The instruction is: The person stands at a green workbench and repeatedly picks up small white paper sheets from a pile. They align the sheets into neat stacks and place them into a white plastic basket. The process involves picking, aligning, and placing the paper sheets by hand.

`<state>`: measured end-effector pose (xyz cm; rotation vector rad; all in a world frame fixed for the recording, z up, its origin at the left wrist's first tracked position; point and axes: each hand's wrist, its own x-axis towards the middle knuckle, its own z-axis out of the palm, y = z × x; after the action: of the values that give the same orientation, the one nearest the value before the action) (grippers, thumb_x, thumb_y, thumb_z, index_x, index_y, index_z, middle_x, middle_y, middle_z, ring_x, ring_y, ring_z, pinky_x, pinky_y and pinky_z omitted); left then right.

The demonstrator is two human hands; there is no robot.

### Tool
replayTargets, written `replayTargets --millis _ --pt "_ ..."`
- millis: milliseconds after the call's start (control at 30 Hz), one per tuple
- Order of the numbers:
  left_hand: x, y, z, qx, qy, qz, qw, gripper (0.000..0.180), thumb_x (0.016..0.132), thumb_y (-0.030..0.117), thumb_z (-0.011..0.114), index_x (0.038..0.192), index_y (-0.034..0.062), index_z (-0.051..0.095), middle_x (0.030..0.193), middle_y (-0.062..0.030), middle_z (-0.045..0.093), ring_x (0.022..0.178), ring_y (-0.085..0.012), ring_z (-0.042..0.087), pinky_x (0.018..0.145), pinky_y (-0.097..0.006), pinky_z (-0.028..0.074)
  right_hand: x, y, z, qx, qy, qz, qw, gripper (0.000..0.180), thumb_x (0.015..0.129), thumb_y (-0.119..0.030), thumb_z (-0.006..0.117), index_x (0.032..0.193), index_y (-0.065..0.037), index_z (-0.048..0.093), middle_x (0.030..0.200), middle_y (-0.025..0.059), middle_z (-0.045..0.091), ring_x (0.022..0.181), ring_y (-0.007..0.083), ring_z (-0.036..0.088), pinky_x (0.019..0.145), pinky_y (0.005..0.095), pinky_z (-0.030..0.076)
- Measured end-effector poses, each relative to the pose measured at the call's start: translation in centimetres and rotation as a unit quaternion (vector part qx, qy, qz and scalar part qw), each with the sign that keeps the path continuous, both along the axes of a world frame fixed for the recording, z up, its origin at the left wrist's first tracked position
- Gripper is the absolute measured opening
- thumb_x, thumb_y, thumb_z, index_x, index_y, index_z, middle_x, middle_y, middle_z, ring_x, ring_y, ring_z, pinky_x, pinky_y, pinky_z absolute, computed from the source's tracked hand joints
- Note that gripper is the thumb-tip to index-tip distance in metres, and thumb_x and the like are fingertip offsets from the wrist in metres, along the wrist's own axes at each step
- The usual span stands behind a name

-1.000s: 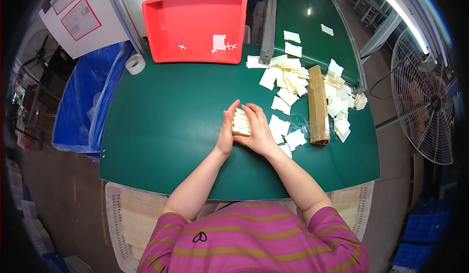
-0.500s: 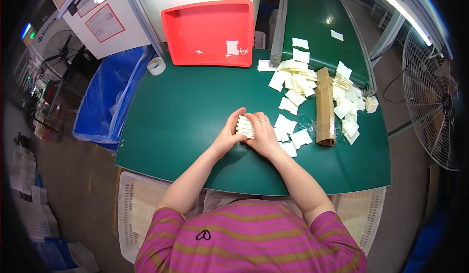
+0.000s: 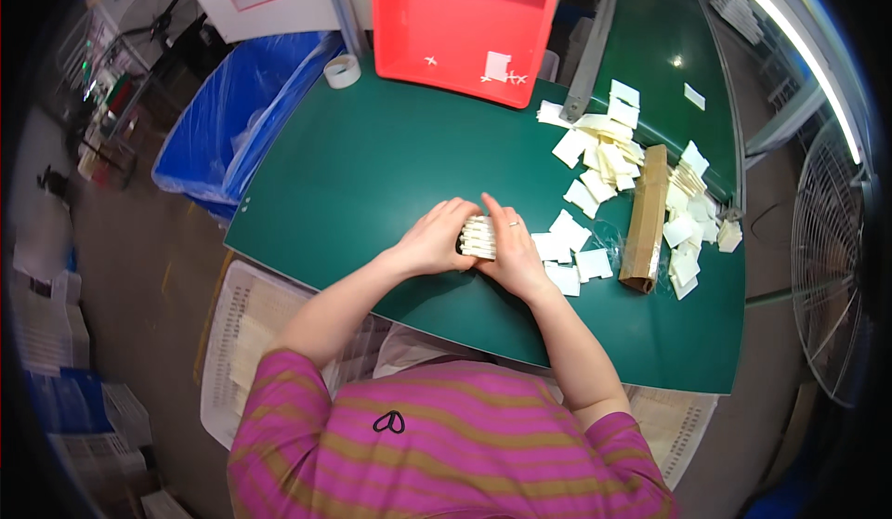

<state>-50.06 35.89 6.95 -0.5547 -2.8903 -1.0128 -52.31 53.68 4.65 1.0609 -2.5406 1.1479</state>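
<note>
Our left hand (image 3: 435, 237) is lying more sideways than before, and at frame centre we are gripping a stack of cream pieces (image 3: 478, 237) between it and our right hand (image 3: 513, 251), where uneven squeezing could be sending some sliding out.

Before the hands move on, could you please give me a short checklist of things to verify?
1. Stack of white pieces supported from both sides: ok, between the left hand and right hand.
2. Every piece in the stack aligned: cannot tell, fingers cover parts.
3. Loose white pieces well away from the right hand: not ok, some lie close beside it.
4. Red bin free of items: not ok, a white piece and small crosses are inside.
5. Tape roll away from both hands: ok, near the table's far edge.
</note>
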Motion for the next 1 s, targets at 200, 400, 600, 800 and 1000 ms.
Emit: replayTargets --millis 200,400,600,800,1000 --pt "-0.1 -2.3 0.3 0.000 0.007 0.045 0.999 0.056 0.056 0.021 0.075 0.106 0.0048 0.054 0.101 -0.0144 0.056 0.098 -0.0323 0.056 0.085 -0.039 0.046 -0.2 0.0 -1.3 -0.064 -0.030 0.033 0.997 0.107 0.053 -0.007 0.085 0.141 -0.003 0.023 0.136 0.0191 0.033 0.123 0.0343 0.039 0.101 0.0394 0.038" --pt "10.5 -18.0 -0.5 0.249 0.052 0.455 0.853 0.063 0.064 0.017 0.076 0.115 -0.0016 0.044 0.112 -0.0156 0.053 0.103 -0.0242 0.055 0.089 -0.035 0.045 0.4 0.2 -1.1 0.023 -0.046 0.051 0.997 0.075 0.066 -0.001 0.075 0.132 -0.004 0.042 0.124 0.0175 0.047 0.114 0.0315 0.049 0.098 0.0378 0.039" --pt "30.5 -22.2 -8.6 0.215 -0.066 0.654 0.722 0.059 0.064 0.018 0.077 0.113 0.0022 0.047 0.105 -0.0119 0.057 0.099 -0.0199 0.055 0.087 -0.032 0.043 -0.1 -0.2 -2.0 0.064 -0.005 0.058 0.996 0.037 0.077 -0.005 0.067 0.113 -0.006 0.059 0.121 0.0126 0.054 0.115 0.0294 0.048 0.099 0.0379 0.037" --pt "40.6 -20.4 -14.9 0.234 -0.209 0.690 0.652 0.059 0.060 0.017 0.078 0.109 0.0038 0.050 0.100 -0.0102 0.060 0.093 -0.0198 0.056 0.084 -0.031 0.044 0.0 -0.3 -1.8 0.110 0.039 0.046 0.992 0.033 0.079 -0.006 0.065 0.111 -0.006 0.060 0.120 0.0115 0.054 0.113 0.0293 0.048 0.097 0.0386 0.036" --pt "46.8 -20.4 -17.8 0.037 -0.337 0.672 0.659 0.064 0.053 0.021 0.078 0.107 0.0025 0.049 0.101 -0.0160 0.055 0.094 -0.0304 0.056 0.084 -0.036 0.046 -0.1 -0.4 -2.1 0.111 0.056 0.056 0.991 0.032 0.081 -0.006 0.063 0.113 -0.006 0.059 0.122 0.0116 0.054 0.114 0.0293 0.048 0.097 0.0391 0.037"
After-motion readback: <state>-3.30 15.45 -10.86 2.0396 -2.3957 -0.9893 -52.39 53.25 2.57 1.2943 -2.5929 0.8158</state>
